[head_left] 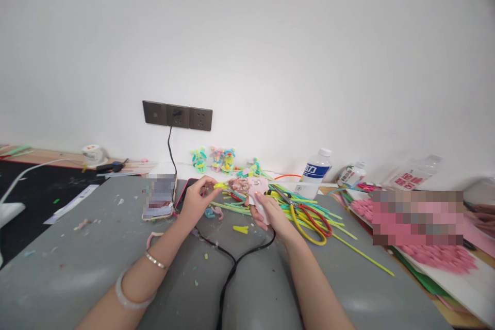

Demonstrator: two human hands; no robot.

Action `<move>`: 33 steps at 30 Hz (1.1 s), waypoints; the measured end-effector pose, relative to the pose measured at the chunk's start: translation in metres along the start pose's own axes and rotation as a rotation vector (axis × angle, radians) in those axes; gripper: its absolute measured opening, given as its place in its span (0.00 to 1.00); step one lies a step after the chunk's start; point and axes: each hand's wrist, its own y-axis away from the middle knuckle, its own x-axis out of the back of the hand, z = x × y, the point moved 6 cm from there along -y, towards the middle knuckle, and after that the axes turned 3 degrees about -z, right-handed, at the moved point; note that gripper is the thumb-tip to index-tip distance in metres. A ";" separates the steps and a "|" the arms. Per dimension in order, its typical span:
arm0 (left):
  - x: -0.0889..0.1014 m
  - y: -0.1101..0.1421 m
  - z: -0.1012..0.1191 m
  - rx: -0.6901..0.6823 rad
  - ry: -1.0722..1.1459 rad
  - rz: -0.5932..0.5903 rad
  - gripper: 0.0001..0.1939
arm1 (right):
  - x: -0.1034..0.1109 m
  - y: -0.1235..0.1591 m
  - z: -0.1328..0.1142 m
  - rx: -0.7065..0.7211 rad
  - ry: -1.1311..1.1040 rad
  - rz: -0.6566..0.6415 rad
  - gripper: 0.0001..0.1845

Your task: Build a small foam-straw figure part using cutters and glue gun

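My left hand (198,200) pinches a small fuzzy yellow piece (221,185), which looks like bent pipe cleaner, between thumb and fingertips. My right hand (269,212) is wrapped round the handle of a pale pink glue gun (259,185), and a black cord (247,248) runs down from it. The gun's mottled front end points left, close to the yellow piece; whether they touch I cannot tell. Below the hands lie a loose yellow piece (240,229) and a blue and pink curled pair (214,212). Scissors (309,221) with red and yellow handles rest on green and yellow pipe cleaners (340,227) at the right.
Several small fuzzy figures (199,160) stand against the wall. A phone (159,197) leans at the left, with a second dark phone (185,193) beside my left hand. At the back right is a water bottle (315,172). Pink fuzzy material (441,258) lies far right.
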 end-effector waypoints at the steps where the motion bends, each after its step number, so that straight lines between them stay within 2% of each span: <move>1: 0.000 0.000 0.000 -0.002 0.001 0.002 0.10 | -0.001 0.000 0.001 -0.007 0.002 -0.003 0.29; 23: 0.003 0.001 0.000 0.014 0.015 0.026 0.09 | 0.006 -0.001 0.003 -0.010 0.024 0.034 0.29; 33: 0.004 0.000 0.002 0.010 0.031 0.045 0.09 | 0.013 -0.005 0.009 -0.057 0.053 0.113 0.32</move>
